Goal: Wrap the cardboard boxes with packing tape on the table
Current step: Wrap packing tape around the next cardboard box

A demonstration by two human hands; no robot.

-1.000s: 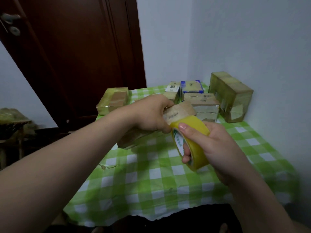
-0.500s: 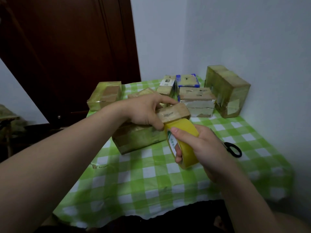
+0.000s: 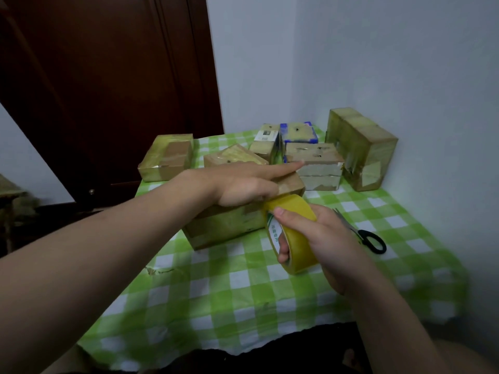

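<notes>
Yellow tape point(image 3: 298, 240) touches the near right corner of the box point(image 3: 226, 225), which sits on the table point(image 3: 216, 298). The right hand point(image 3: 326, 238) grips the tape, thumb across its outer face and fingers curled through the core. The left hand point(image 3: 243, 184) lies flat on the box's top, fingers straight, forearm reaching in from the left. Scissors point(image 3: 371, 240) lie right of the box.

The left hand point(image 3: 243, 184) lies flat on the cardboard box point(image 3: 226, 228), fingers point(image 3: 280, 168) straight. The right hand point(image 3: 326, 238) grips the tape roll point(image 3: 299, 249), which touches the box, with scissors point(image 3: 374, 241) just beyond its fingers.
</notes>
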